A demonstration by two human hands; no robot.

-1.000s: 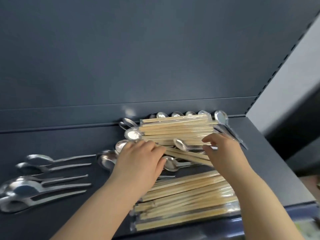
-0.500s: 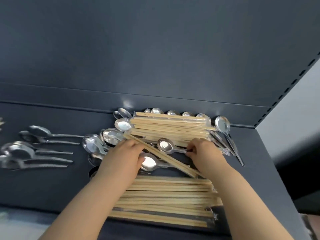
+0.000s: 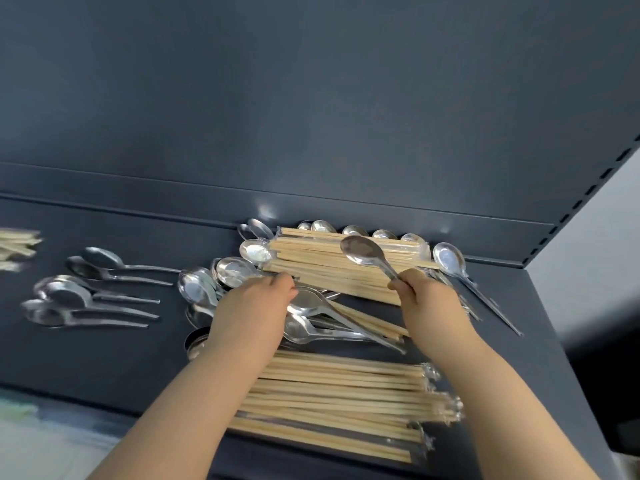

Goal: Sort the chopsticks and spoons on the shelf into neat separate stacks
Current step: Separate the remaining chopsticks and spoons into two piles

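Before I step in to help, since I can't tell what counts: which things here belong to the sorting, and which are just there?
Part of the job:
- spoon in the right hand
- left hand in the mixed pile
- rear chopsticks
- front chopsticks
- sorted spoons
- far-left chopsticks

Just there:
- shelf
- back panel

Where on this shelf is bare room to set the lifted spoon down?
Bare shelf lies in front of the sorted spoons, left of the left hand. The mixed pile by the right hand and its spoon is crowded.
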